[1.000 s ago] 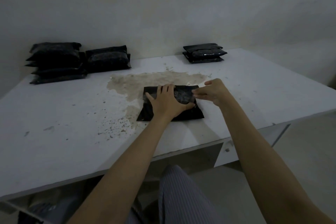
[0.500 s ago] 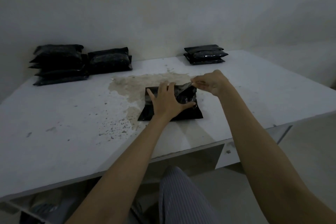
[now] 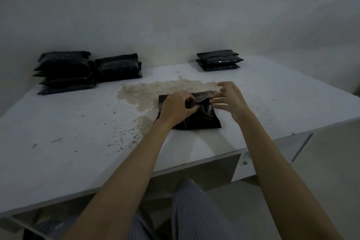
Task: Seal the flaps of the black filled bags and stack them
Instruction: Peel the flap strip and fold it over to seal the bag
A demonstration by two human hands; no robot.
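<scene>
A black filled bag (image 3: 200, 121) lies flat on the white table (image 3: 78, 142), near its front edge. My left hand (image 3: 175, 107) rests on the bag's upper half with fingers curled, gripping the crumpled plastic near the flap. My right hand (image 3: 231, 101) hovers at the bag's upper right corner; its lower fingers are spread, and thumb and forefinger pinch a thin pale strip (image 3: 210, 92) that runs from the flap. A low stack of black bags (image 3: 219, 60) sits at the back right.
Two taller piles of black bags (image 3: 64, 72) (image 3: 118, 67) stand at the back left against the wall. A brownish stain (image 3: 155, 91) and dark specks mark the tabletop beside the bag. The table's front edge runs just below my forearms.
My left hand went from lying flat on the bag to curling its fingers into the plastic. My right hand lifted the pale strip off the flap and pulled it to the right.
</scene>
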